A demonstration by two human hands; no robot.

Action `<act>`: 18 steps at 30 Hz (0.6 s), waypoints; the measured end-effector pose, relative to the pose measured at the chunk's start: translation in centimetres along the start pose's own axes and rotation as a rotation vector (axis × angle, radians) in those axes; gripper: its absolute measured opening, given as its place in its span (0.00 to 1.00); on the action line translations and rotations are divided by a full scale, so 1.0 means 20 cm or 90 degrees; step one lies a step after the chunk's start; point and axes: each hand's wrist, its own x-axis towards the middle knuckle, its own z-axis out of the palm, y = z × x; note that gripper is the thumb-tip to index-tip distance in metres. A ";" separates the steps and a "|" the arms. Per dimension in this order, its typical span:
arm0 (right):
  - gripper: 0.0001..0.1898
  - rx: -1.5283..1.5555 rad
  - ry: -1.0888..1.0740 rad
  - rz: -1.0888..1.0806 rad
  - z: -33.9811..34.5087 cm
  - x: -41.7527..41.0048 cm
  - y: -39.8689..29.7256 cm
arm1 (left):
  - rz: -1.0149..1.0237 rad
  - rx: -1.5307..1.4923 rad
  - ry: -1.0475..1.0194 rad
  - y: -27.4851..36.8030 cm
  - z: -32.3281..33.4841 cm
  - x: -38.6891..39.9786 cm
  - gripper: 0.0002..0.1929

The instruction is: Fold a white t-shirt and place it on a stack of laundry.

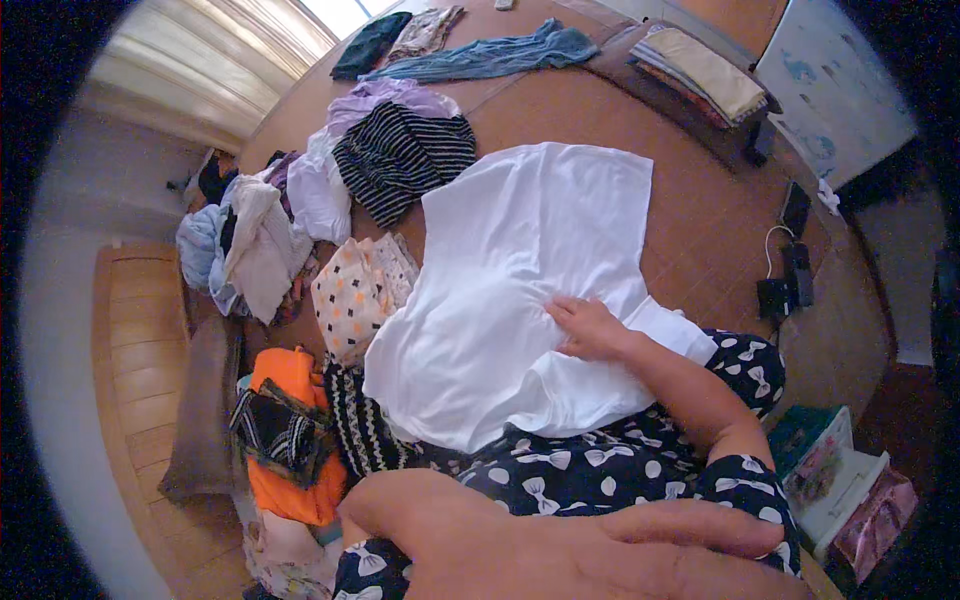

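Observation:
A white cloth garment [480,300] lies spread over the floor and the person's lap, with soft creases near its middle. My right hand [589,326] rests on top of it, fingers slightly bent and not visibly gripping the cloth. Very close to the camera, my left hand [675,551] fills the bottom of the picture with a finger or thumb extended; most of its fingers are hidden. Left of the white garment are a cream patterned cloth [349,300] and a black-and-white striped garment [405,157].
Piled clothes [259,240] lie at left, near an orange garment [292,495]. A teal cloth [487,60] is stretched out at the far side. Folded cloths [697,71] sit on a low bench at upper right. Black power adapters [776,296] with a white cable and boxes [844,495] stand right.

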 end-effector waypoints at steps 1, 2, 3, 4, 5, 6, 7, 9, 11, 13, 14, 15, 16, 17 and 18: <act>0.41 -0.013 0.010 -0.001 0.01 0.01 0.01 | 0.000 0.005 0.001 0.02 0.01 -0.01 0.25; 0.41 -0.014 0.013 -0.003 0.01 0.02 0.01 | 0.000 0.010 0.002 0.06 0.01 -0.02 0.24; 0.41 -0.014 0.016 -0.012 0.03 0.01 0.01 | -0.002 0.010 0.005 0.04 0.03 -0.01 0.23; 0.41 -0.015 0.018 -0.021 0.04 0.01 0.02 | -0.005 0.011 0.008 0.07 0.02 -0.03 0.22; 0.41 -0.014 0.018 -0.019 0.05 0.02 0.02 | -0.007 0.012 0.012 0.09 0.02 -0.02 0.22; 0.41 -0.010 0.017 -0.027 0.04 0.02 0.02 | -0.009 0.015 0.018 0.09 0.03 -0.02 0.21; 0.41 -0.007 0.017 -0.035 0.04 0.03 0.02 | -0.011 0.017 0.025 0.12 0.06 -0.06 0.20; 0.41 -0.004 0.011 -0.027 0.04 0.02 0.02 | -0.015 0.018 0.036 0.20 0.05 -0.09 0.19; 0.41 -0.002 0.008 -0.010 0.04 0.01 0.05 | -0.020 0.011 0.042 0.22 0.02 -0.10 0.18; 0.42 -0.014 0.028 -0.033 0.07 0.02 0.08 | -0.024 0.009 0.044 0.26 0.14 -0.18 0.17; 0.42 -0.014 0.032 -0.024 0.08 0.02 0.09 | -0.027 0.004 0.041 0.30 0.12 -0.23 0.16; 0.42 -0.010 0.031 -0.023 0.08 0.01 0.10 | -0.036 -0.015 0.032 0.33 0.11 -0.27 0.15; 0.42 -0.006 0.031 -0.028 0.07 0.02 0.08 | -0.042 -0.028 0.024 0.34 0.11 -0.28 0.15; 0.42 -0.007 0.040 -0.006 0.05 0.02 0.06 | -0.050 -0.043 0.012 0.34 0.09 -0.28 0.14; 0.41 -0.015 0.030 -0.018 0.02 0.02 0.02 | -0.058 -0.057 0.003 0.33 0.08 -0.25 0.14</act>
